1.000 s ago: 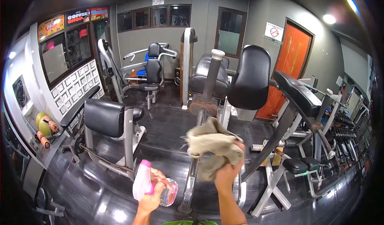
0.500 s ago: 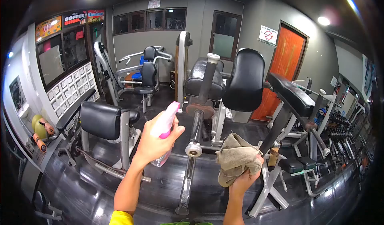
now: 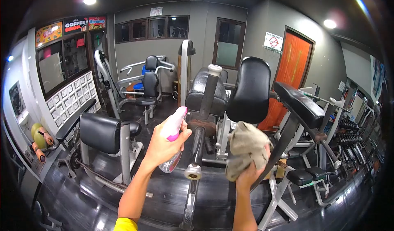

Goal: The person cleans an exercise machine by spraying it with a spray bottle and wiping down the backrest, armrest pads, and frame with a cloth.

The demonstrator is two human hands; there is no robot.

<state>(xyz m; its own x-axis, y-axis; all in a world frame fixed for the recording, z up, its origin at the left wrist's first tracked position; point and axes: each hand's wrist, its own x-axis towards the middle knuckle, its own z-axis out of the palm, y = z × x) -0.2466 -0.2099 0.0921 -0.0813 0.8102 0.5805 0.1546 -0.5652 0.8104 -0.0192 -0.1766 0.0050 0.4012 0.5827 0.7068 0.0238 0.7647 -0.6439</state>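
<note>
My left hand [image 3: 164, 147] is wrapped round a clear spray bottle [image 3: 171, 164] with a pink and white trigger head, its nozzle tilted up and forward. In my right hand [image 3: 252, 174] is a bunched grey-beige cloth [image 3: 246, 149], with part of the fingers hidden behind it. Between and beyond my hands stands a gym machine with a dark lever bar [image 3: 209, 97] topped by a white cap and a lower bar [image 3: 199, 145] ending in a metal cap. The machine's upright black pad [image 3: 248, 89] rises behind the cloth. Neither hand touches the machine.
A black padded machine [image 3: 100, 132] stands at left, a seated press machine [image 3: 151, 83] further back. On the right are a sloped black bench pad [image 3: 299, 104], a small black seat [image 3: 298, 177] and a dumbbell rack [image 3: 349, 138]. An orange-red door [image 3: 289, 67] is in the back wall.
The view has tipped slightly upward. My left hand with the spray bottle has shifted a little right, nearer the lower bar. My right hand has raised the cloth, which now overlaps the upright pad's lower edge.
</note>
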